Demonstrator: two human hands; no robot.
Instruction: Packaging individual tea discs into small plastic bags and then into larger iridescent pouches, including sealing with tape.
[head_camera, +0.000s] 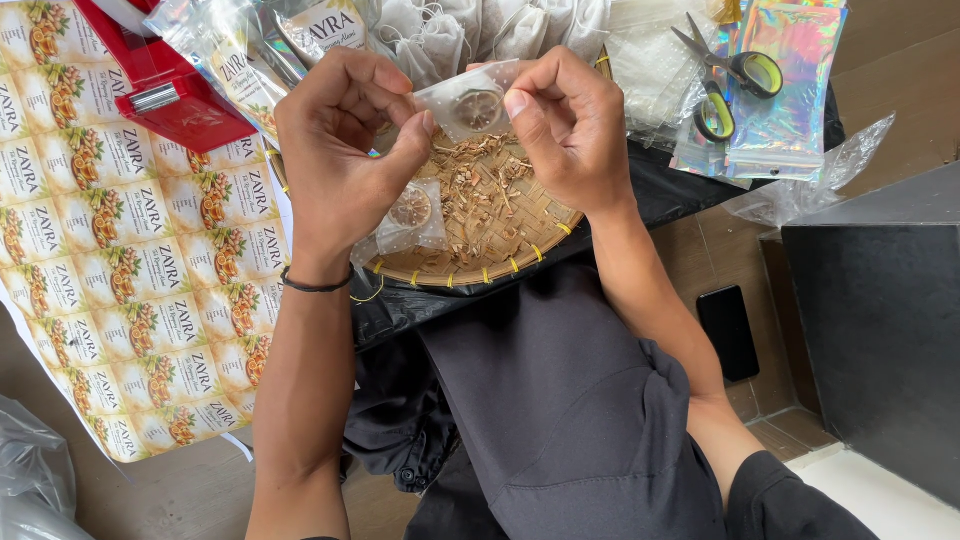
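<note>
My left hand (345, 150) and my right hand (565, 125) together pinch a small clear plastic pouch (470, 100) with a dried citrus slice inside. They hold it above a round woven bamboo tray (500, 265) that carries dried herb pieces (480, 190). A second small clear pouch with a dried slice (412, 212) lies on the tray's left side, just under my left hand. A dark band circles my left wrist.
A sheet of printed labels (120, 270) covers the left. A red box (170, 85) lies at top left, printed pouches (250, 60) and white tea bags (470, 30) at the top. Scissors (725, 80) rest on iridescent bags (785, 90). A black phone (728, 330) and a black box (880, 340) sit at right.
</note>
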